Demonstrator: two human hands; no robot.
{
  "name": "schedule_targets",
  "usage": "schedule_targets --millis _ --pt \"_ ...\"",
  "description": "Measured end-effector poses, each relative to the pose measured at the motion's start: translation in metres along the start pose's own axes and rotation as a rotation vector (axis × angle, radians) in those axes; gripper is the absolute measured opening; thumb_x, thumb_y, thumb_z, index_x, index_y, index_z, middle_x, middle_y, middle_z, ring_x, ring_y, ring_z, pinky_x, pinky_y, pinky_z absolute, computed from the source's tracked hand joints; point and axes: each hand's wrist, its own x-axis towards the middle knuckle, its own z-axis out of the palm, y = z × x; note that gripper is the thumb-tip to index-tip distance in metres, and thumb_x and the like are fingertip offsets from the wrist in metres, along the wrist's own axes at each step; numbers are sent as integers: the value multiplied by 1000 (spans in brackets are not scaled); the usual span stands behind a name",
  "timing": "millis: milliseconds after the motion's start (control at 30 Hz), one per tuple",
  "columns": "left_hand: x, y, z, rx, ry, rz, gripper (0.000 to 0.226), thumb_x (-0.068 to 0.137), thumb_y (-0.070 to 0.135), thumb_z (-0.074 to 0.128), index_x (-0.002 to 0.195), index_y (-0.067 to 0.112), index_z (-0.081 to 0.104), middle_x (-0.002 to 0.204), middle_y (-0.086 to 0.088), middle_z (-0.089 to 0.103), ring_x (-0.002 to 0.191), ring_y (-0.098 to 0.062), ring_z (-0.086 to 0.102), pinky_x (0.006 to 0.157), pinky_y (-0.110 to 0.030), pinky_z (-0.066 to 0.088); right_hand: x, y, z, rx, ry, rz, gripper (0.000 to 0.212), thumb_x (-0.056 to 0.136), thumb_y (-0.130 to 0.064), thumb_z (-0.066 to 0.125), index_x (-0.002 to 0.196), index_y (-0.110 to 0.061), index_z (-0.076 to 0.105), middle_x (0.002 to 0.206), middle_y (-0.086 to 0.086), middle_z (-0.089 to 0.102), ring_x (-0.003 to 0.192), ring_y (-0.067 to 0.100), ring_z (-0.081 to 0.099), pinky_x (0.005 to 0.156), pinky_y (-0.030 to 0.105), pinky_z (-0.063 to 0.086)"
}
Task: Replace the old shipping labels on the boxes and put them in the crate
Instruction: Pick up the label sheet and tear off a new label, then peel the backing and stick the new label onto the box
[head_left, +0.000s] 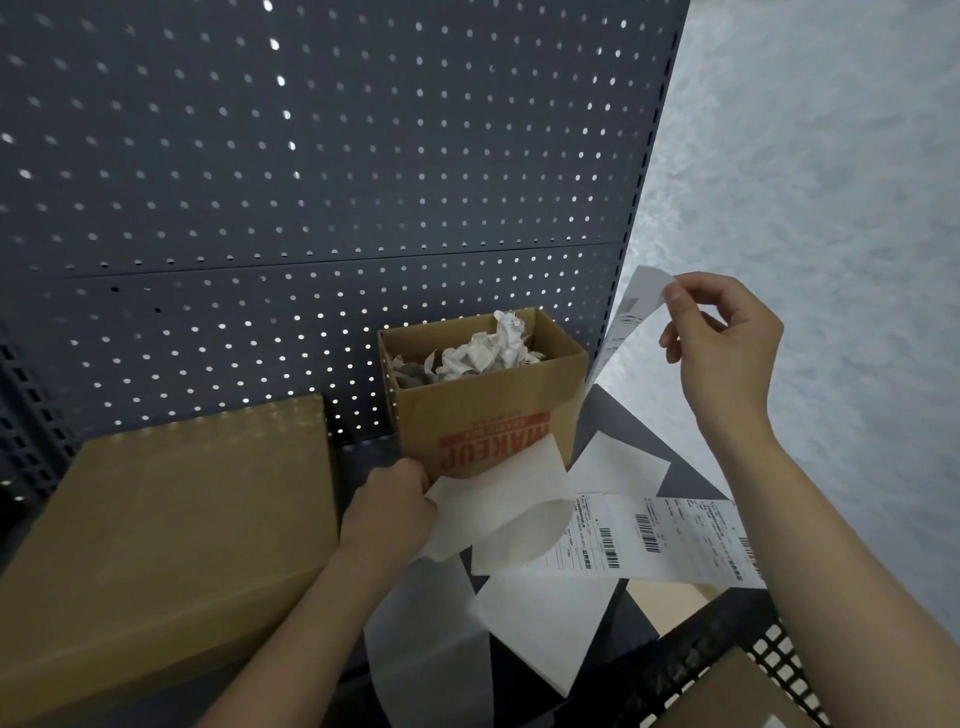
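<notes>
Right now the big flat box (171, 545) lies at your left. Just right of it stands the open MAKEUP box (483, 415), stuffed with crumpled paper (483, 351). The black crate (701, 654) sits near right. Your left hand (389, 512) grips white backing paper (498, 501), and your right hand (722, 338) pinches a label (641, 301) held high.

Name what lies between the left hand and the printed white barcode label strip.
Head view: a curled sheet of blank white backing paper, gripped by the left hand, spans the stretch up to the label strip.
</notes>
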Motion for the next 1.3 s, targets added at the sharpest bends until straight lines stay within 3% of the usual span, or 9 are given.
schedule_targets --millis 167,367,533,600,700,767,900,1133,1300 --pt "-9 9 -4 34 -9 26 12 87 32 57 92 22 62 90 1 60 78 -18 60 73 -35 55 -5 -3 6 3 -141 -15 6 93 -10 63 91 -8 68 83 -7 65 52 17 51 49 24 43" --pt "-15 18 -12 -85 -5 126 11 89 24 64 98 20 69 101 3 64 92 -14 61 84 -31 53 -11 -4 21 41 -271 -16 5 92 -5 63 92 -3 67 81 7 61 51 14 50 49 22 42" --pt "-20 17 -25 -285 74 174 17 96 17 55 91 24 69 84 13 63 73 -2 59 60 -10 42 -14 0 31 54 -376 -5 4 91 -6 65 93 -3 68 72 -1 62 50 12 50 50 22 44" --pt "-23 19 -39 -429 130 180 23 98 17 50 89 26 70 75 13 65 65 -4 61 57 -16 45 -14 -1 36 57 -413 -16 3 91 -6 66 91 -6 68 70 -4 62 50 14 50 52 24 44" --pt "-31 21 -64 -599 260 174 26 99 22 47 89 27 70 77 13 68 73 -8 64 64 -31 51 -16 -6 47 71 -464 -47 6 90 -6 66 87 -10 68 64 -10 63 50 14 50 52 22 44" --pt "-36 21 -78 -594 341 191 23 99 26 48 90 25 69 81 11 69 76 -9 63 68 -31 51 -17 -10 54 99 -488 -58 6 90 -6 66 87 -10 68 62 -11 63 50 11 51 52 19 43" --pt "-38 14 -97 -694 352 171 15 95 22 58 89 15 70 81 6 71 64 2 58 59 -16 42 -20 -16 72 167 -504 -51 5 90 -8 67 89 -12 70 67 -9 66 53 15 53 55 27 45" --pt "-35 -30 -114 -731 456 83 5 90 8 64 86 10 67 77 -10 70 68 -18 64 65 -43 53 -38 -24 111 183 -537 -51 7 91 -7 66 89 -13 69 68 -9 67 50 12 53 51 21 45" --pt "-41 -62 -132 -815 477 21 5 93 7 60 89 6 63 82 -16 72 73 -27 67 71 -40 56 -56 -25 146 157 -571 31 5 91 -9 66 93 -13 68 72 -3 69 51 10 54 50 20 48"
